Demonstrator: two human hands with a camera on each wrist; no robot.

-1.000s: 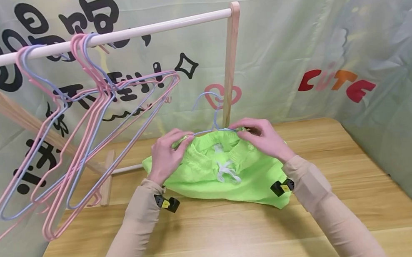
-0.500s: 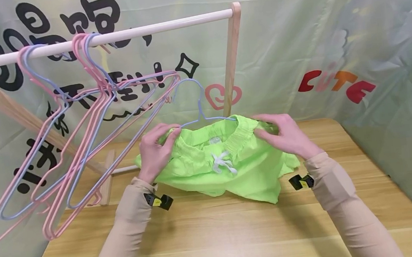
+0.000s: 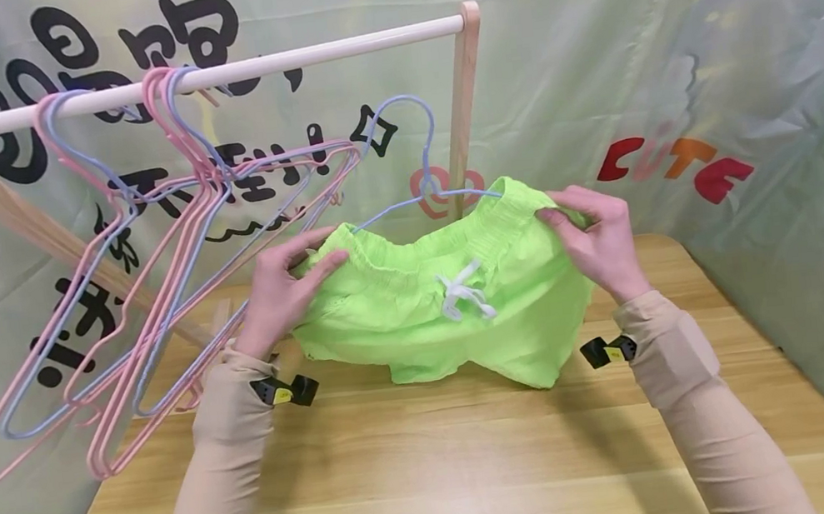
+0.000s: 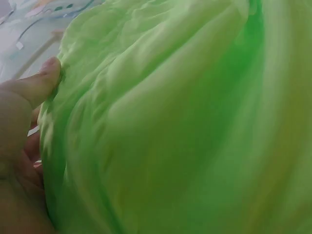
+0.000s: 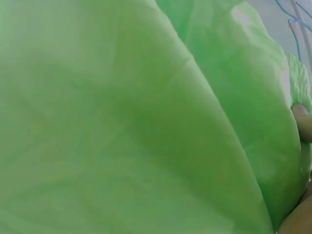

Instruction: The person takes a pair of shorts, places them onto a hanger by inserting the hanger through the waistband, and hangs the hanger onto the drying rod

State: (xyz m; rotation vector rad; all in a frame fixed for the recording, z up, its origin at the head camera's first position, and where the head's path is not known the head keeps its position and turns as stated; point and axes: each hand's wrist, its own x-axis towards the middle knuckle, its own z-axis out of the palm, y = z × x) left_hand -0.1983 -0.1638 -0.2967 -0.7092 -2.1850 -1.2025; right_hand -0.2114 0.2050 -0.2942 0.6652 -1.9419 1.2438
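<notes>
Bright green shorts (image 3: 418,315) with a white drawstring bow (image 3: 463,291) hang between my two hands, above the table. A blue hanger (image 3: 429,184) sits inside the elastic waistband, its hook pointing up and its arm ends hidden by the cloth. My left hand (image 3: 282,283) pinches the waistband's left side, thumb in front. At the opposite side my right hand (image 3: 598,233) grips the waistband the same way. Green fabric (image 4: 161,122) fills most of the left wrist view, with the left thumb at its edge. Likewise, the shorts (image 5: 146,122) cover nearly all of the right wrist view.
A rack with a white rail (image 3: 330,52) and wooden posts stands at the back left. Several pink and blue hangers (image 3: 178,256) hang from it, close to my left arm. Below lies the wooden table (image 3: 434,464), with a printed curtain (image 3: 588,63) behind it.
The shorts and blue hanger have risen off the table towards me. Both hands have moved apart, stretching the waistband wider, and the hanger's hook now stands higher, near the rack's right post.
</notes>
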